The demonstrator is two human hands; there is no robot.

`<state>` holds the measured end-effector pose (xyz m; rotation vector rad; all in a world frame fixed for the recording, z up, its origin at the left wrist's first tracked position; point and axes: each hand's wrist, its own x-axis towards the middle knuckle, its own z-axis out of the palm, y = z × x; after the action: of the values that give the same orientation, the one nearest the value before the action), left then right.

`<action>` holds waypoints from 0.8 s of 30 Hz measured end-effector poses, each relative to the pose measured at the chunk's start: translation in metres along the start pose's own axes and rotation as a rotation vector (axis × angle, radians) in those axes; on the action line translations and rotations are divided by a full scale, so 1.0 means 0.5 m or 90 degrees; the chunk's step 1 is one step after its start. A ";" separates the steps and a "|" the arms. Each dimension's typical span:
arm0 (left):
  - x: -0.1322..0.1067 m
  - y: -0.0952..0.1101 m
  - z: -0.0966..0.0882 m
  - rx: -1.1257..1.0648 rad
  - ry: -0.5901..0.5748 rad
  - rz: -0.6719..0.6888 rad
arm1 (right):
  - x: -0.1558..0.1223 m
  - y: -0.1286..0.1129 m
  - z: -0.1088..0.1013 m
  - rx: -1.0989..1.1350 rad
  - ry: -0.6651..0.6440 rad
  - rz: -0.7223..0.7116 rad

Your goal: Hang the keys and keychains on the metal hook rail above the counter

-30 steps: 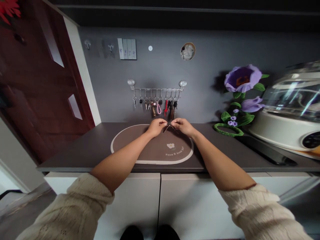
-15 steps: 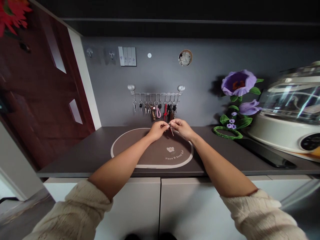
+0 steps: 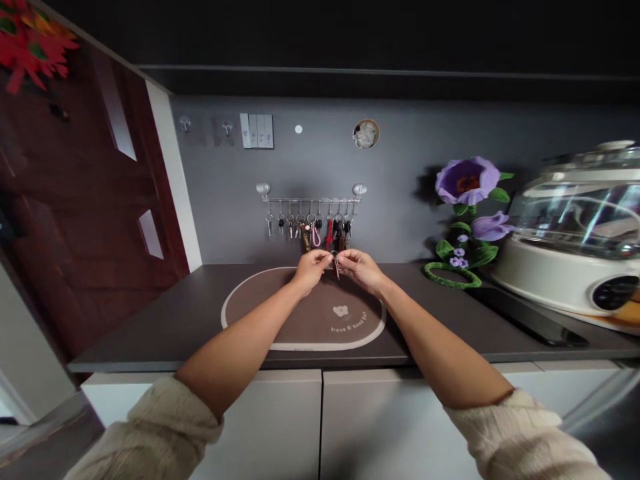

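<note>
Close together above the mat, both hands pinch a small key ring with keys. My left hand grips it from the left between thumb and fingertips. From the right, my right hand has its thumb and fingers closed at the same ring. The keys dangle down between the fingertips; their details are too small to make out. Just behind the hands, a clear wall rail carries several hanging sets of keys, among them a pink strap and a red tag.
Beneath the hands lies a brown oval mat on the dark counter. At right stand purple felt flowers, a black phone-like slab and a white appliance with a clear lid. A dark cabinet overhangs.
The keys between my hands have swung to hang more upright, and the ring now shows above them. My hands stay together over the mat while the view has tilted slightly upward.
</note>
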<state>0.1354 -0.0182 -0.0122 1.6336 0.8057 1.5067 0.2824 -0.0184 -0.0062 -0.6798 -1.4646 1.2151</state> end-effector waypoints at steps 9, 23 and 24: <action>-0.002 -0.001 0.005 0.020 0.017 0.033 | 0.001 0.008 0.010 -0.025 0.026 -0.030; 0.007 -0.025 -0.007 0.187 0.055 0.089 | 0.010 -0.026 -0.007 0.035 0.143 -0.067; 0.008 -0.026 -0.008 0.191 0.057 0.085 | 0.012 -0.030 -0.009 0.047 0.159 -0.058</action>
<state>0.1326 -0.0077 -0.0214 1.8802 1.0287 1.6223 0.2881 -0.0164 0.0092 -0.6811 -1.2247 1.0671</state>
